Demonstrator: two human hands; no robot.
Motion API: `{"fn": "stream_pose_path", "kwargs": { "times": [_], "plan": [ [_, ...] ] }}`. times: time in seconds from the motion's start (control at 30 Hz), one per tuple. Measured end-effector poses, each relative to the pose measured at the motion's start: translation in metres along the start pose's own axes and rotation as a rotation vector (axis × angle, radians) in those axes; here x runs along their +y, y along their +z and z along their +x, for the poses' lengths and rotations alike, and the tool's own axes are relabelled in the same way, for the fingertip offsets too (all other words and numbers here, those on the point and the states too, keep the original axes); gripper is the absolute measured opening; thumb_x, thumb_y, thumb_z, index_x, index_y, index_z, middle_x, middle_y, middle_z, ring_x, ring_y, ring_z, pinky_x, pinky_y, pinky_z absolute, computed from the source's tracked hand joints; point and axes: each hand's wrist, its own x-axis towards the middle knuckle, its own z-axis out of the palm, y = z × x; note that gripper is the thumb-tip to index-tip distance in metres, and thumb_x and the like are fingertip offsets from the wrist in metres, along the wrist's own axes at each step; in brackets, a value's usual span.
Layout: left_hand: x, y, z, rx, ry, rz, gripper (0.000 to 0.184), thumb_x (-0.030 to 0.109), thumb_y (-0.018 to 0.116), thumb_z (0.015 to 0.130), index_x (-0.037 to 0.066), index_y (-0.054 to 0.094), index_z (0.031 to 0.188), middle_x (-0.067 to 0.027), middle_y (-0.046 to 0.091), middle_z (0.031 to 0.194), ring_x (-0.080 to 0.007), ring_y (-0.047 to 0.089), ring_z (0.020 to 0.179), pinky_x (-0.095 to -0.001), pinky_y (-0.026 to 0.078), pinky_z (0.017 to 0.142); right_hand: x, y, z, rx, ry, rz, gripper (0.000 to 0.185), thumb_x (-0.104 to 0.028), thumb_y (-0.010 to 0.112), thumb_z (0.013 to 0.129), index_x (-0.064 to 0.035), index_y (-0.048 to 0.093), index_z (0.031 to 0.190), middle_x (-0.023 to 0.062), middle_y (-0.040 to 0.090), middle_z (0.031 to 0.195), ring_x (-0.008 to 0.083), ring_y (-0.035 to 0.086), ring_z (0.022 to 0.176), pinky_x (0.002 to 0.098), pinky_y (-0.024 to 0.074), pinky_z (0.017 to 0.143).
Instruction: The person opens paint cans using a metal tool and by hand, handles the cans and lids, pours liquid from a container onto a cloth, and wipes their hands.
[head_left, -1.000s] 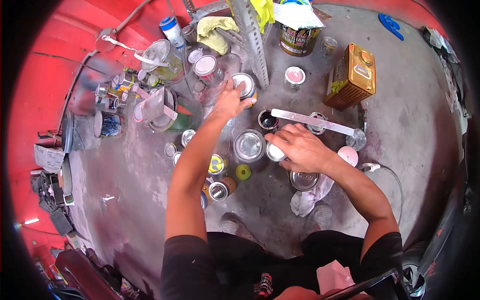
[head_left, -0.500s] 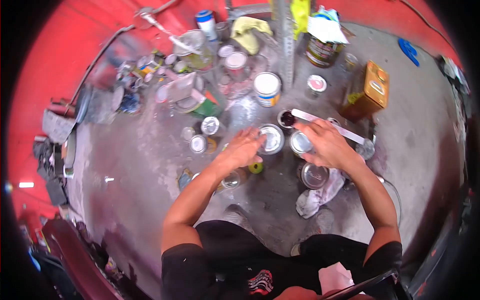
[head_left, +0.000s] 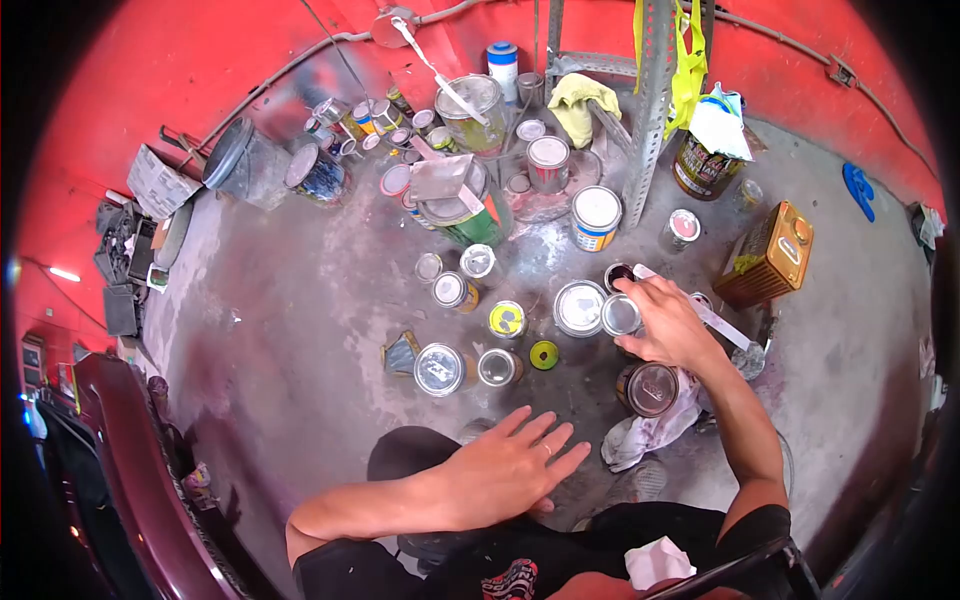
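- Silver lid facing up, the small can [head_left: 621, 315] sits on the floor right beside the larger round can [head_left: 579, 308]; whether their rims touch, I can't tell.
- Right hand [head_left: 672, 322] is at that small can just as it was a second ago, fingers on the far side, thumb on the near side; how firmly they press doesn't show.
- Big change on the other side: left hand [head_left: 508, 468] was up at the white-lidded can [head_left: 597, 210], then near the larger can, and now it's back over the lap, nothing in it, fingers spread wide.
- So that white-lidded can stands untouched near the metal post [head_left: 650, 120], and by my reading the handling is down to one hand.
- Close by the right index finger, the dark-filled can [head_left: 618, 274] is open, with a long stick [head_left: 725, 328] beside it.
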Motion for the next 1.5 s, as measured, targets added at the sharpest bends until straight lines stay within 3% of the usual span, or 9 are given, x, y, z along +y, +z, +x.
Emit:
{"fn": "stream_pose_path", "kwargs": {
  "times": [0.23,0.3,0.33,0.4,0.43,0.53,0.67,0.83,1.5],
  "plan": [
    [-0.012,0.016,0.022,0.022,0.03,0.03,0.069,0.037,0.067,0.093,0.002,0.042,0.147,-0.0223,0.05,0.144,-0.0386,0.047,0.135,-0.05,0.037,0.114,-0.007,-0.005,0.012,-0.037,0.014,-0.052,0.074,-0.025,0.082,0.074,-0.0024,0.05,0.137,0.0196,0.063,0.111,0.0375,0.057,0.11,0.0464,0.0451,0.097],
    [-0.022,0.001,0.013,-0.031,0.025,-0.272,0.074,0.037,0.074,0.088,0.001,0.044,0.146,-0.0211,0.052,0.142,-0.0377,0.051,0.132,-0.0476,0.04,0.111,0.003,0.0,0.01,-0.007,-0.015,-0.061,0.074,-0.025,0.081,0.074,-0.002,0.05,0.137,0.0193,0.064,0.11,0.0365,0.057,0.11,0.046,0.0453,0.097],
    [-0.027,-0.008,0.007,-0.039,0.05,-0.275,0.074,0.037,0.074,0.088,0.001,0.044,0.146,-0.0211,0.052,0.142,-0.0377,0.051,0.132,-0.0476,0.04,0.111,0.006,0.001,0.01,-0.03,-0.016,-0.057,0.075,-0.026,0.081,0.074,-0.0027,0.05,0.137,0.0185,0.064,0.113,0.0359,0.057,0.111,0.0464,0.0448,0.098],
    [-0.038,-0.027,-0.005,0.18,0.007,-0.256,0.081,0.037,0.08,0.082,0.001,0.046,0.145,-0.0195,0.055,0.14,-0.0388,0.054,0.129,-0.0464,0.045,0.107,0.009,0.006,0.01,-0.033,-0.035,-0.064,0.076,-0.027,0.081,0.074,-0.0028,0.049,0.139,0.0177,0.064,0.115,0.0343,0.057,0.112,0.047,0.0439,0.098],
    [-0.042,-0.035,-0.009,0.171,0.027,-0.261,0.081,0.037,0.08,0.082,0.001,0.046,0.145,-0.0195,0.055,0.14,-0.0388,0.054,0.129,-0.0464,0.045,0.107,0.008,0.006,0.01,-0.032,-0.013,-0.069,0.076,-0.027,0.081,0.074,-0.0028,0.049,0.139,0.0177,0.064,0.115,0.0343,0.057,0.112,0.047,0.0439,0.098],
    [-0.051,-0.04,-0.015,0.403,-0.123,-0.314,0.076,0.036,0.079,0.083,0.004,0.049,0.145,-0.0209,0.057,0.137,-0.0411,0.056,0.124,-0.048,0.045,0.105,-0.001,0.006,0.012,-0.054,-0.025,-0.06,0.076,-0.026,0.08,0.075,-0.0041,0.047,0.139,0.0173,0.063,0.113,0.035,0.057,0.112,0.0472,0.0437,0.098],
    [-0.053,-0.035,-0.013,0.297,-0.157,-0.293,0.077,0.036,0.079,0.083,0.004,0.048,0.146,-0.0205,0.057,0.137,-0.0399,0.057,0.123,-0.0469,0.046,0.104,0.003,0.006,0.007,-0.069,-0.075,-0.021,0.076,-0.027,0.08,0.074,-0.004,0.048,0.139,0.017,0.063,0.111,0.0349,0.057,0.11,0.0482,0.0435,0.098],
    [-0.051,-0.022,-0.006,0.168,0.045,-0.345,0.08,0.04,0.08,0.082,0.003,0.048,0.145,-0.019,0.058,0.137,-0.0391,0.056,0.124,-0.0464,0.047,0.103,0.003,0.004,0.013,-0.058,-0.03,-0.032,0.076,-0.027,0.081,0.073,-0.0038,0.049,0.138,0.0164,0.063,0.109,0.0353,0.057,0.109,0.0489,0.0436,0.098],
    [-0.049,-0.026,-0.006,0.193,0.055,-0.288,0.084,0.042,0.079,0.081,0.003,0.045,0.147,-0.0199,0.058,0.135,-0.0408,0.057,0.121,-0.0482,0.047,0.101,-0.011,-0.006,0.014,-0.054,-0.082,-0.021,0.078,-0.026,0.081,0.072,-0.0039,0.048,0.139,0.0168,0.061,0.107,0.0346,0.057,0.108,0.0464,0.0438,0.097]
  ]
}}
